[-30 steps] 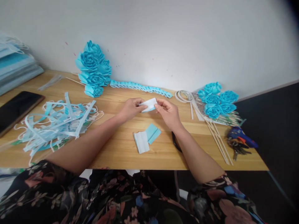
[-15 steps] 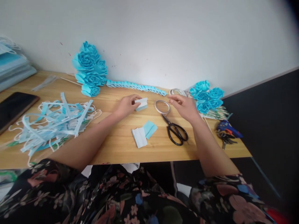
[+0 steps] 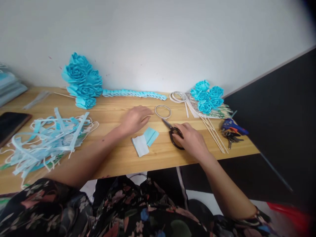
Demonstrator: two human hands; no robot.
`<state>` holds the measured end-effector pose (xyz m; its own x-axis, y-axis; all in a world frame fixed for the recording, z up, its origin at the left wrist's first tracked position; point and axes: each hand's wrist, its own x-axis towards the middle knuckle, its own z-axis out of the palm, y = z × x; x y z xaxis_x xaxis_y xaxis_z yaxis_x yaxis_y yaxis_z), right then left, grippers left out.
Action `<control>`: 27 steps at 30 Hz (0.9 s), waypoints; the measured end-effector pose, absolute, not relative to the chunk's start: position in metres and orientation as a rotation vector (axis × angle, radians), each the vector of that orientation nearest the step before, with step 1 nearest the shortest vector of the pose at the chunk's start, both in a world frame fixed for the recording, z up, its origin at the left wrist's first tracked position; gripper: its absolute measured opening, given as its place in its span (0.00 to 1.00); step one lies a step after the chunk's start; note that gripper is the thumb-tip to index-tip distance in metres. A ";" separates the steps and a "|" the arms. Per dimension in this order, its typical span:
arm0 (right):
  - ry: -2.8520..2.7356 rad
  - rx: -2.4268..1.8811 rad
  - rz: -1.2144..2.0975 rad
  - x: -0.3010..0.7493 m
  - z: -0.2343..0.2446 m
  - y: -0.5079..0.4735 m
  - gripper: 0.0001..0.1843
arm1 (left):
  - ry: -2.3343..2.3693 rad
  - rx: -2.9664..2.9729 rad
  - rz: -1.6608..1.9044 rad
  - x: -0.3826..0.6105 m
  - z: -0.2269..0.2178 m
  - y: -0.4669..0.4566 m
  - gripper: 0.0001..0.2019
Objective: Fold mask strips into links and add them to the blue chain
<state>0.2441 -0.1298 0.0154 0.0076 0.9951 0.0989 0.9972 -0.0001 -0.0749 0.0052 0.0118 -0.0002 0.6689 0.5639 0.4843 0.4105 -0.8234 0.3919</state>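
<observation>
My right hand (image 3: 191, 140) is closed over the black handles of the scissors (image 3: 172, 136), which lie on the table with their blades pointing away to the left. My left hand (image 3: 137, 119) is smeared by motion, just above the table, its fingertips reaching toward a thin tape ring (image 3: 163, 112). Whether it holds anything under the palm is hidden. Below it lie a white cut piece of mask fabric (image 3: 142, 146) and a light blue piece (image 3: 151, 135), partly overlapping.
Blue fabric roses (image 3: 82, 79) and a pleated blue strip (image 3: 133, 94) lie along the wall. Right: more roses (image 3: 206, 96), tape rolls (image 3: 178, 96), sticks (image 3: 214, 135), a blue glue gun (image 3: 233, 126), keys (image 3: 230, 136). Left: mask scraps (image 3: 51, 138), a phone (image 3: 13, 125), stacked masks (image 3: 11, 86).
My right hand has come down and nearer onto the scissors' handles. The folded mask piece in my left hand no longer shows. The view has shifted slightly right.
</observation>
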 end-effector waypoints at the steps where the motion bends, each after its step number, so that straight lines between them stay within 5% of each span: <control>1: -2.134 -2.132 -0.027 0.244 0.014 -0.132 0.19 | 0.774 2.641 0.829 0.010 0.001 0.011 0.14; 8: -2.171 -2.229 0.058 0.244 0.023 -0.131 0.16 | 0.917 2.738 0.479 0.055 0.004 0.025 0.22; 13: -2.173 -2.191 0.127 0.248 0.023 -0.127 0.19 | 0.903 2.795 0.322 0.077 -0.005 0.040 0.14; 23: -1.269 -1.408 0.839 0.301 0.032 -0.143 0.27 | 0.856 1.826 0.787 0.065 0.035 0.038 0.02; 27: -1.194 -1.248 1.153 0.291 0.021 -0.149 0.29 | 0.673 1.460 0.889 0.038 0.053 0.022 0.08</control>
<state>0.2911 -0.1488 0.0210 0.0515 0.9986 0.0080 0.0276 0.0065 -0.9996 0.0377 0.0225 0.0530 0.5347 0.8346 0.1324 -0.0995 -0.0934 0.9906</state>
